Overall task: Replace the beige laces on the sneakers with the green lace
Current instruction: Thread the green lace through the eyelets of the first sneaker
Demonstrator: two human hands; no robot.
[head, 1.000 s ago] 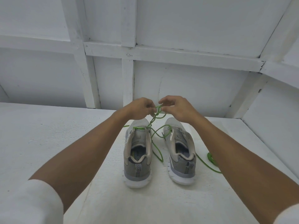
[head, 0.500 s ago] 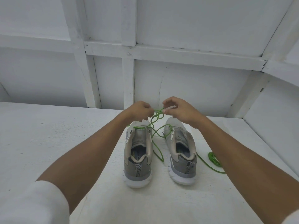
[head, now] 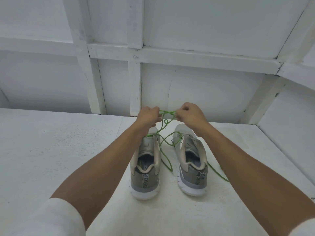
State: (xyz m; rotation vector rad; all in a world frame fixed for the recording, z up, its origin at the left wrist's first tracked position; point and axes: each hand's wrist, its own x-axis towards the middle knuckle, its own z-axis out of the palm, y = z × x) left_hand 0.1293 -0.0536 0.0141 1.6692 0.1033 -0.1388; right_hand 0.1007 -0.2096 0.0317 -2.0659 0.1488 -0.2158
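- Watching the head cam feed, I saw both hands up and out in front, close together, w/ a short gap between them.
- L hand (head: 148, 116): fingers curled, pinching one end of a taut bit of the green lace (head: 167, 113).
- R hand (head: 190, 114): fingers curled too, pinching the other end of that bit; the strand ran about level from hand to hand.
- Just under the hands the lace hung in a small loop, then crossed itself lower down.
- L sneaker (head: 145, 183) sat below the L hand, partly under the L wrist, heel toward me. Green lace showed at its top eyelets.
- R sneaker (head: 192, 178) sat below the R hand, heel toward me; a lace loop lay over its tongue.
- One lace tail dropped btwn the two shoes onto the white surface (head: 51, 150); another ran out under the R forearm.
- Writing: printed label on the L sneaker's insole (head: 144, 165), too small and blurred for me to read. White tag (head: 182, 142) on the R sneaker's tongue had dark marks, unreadable too. No brand I could make out.
- Beyond the hands stood a white framed wall (head: 134, 89).
- White sleeve (head: 42, 217) covered the L upper arm.
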